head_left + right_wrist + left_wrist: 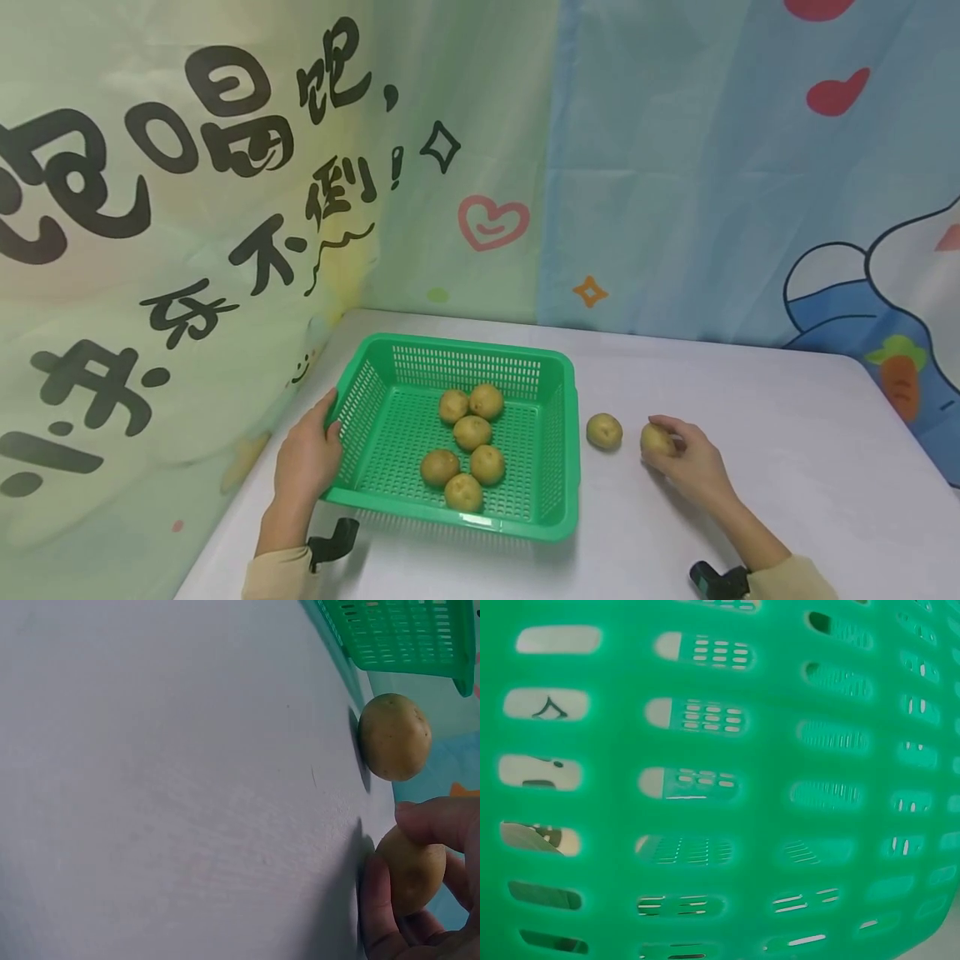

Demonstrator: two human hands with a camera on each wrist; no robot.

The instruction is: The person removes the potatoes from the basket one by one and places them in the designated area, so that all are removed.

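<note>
A green plastic basket (566, 450) with slotted walls holds several potatoes (472, 433) in the head view. My left hand (307, 454) grips its left rim, thumb on the inner side. The basket's outer wall (772, 757) fills the left wrist view, where the hand itself does not show. To the right of the basket, my right hand (693, 462) holds a potato (412, 866) between thumb and fingers, low over the table. Another loose potato (604, 432) lies on the table between the basket and that hand.
A white cloth-covered table (630, 533) lies beneath everything. Printed curtains (645, 208) with lettering and drawings stand behind and to the left. Each wrist wears a dark camera mount, such as the right mount (716, 581).
</note>
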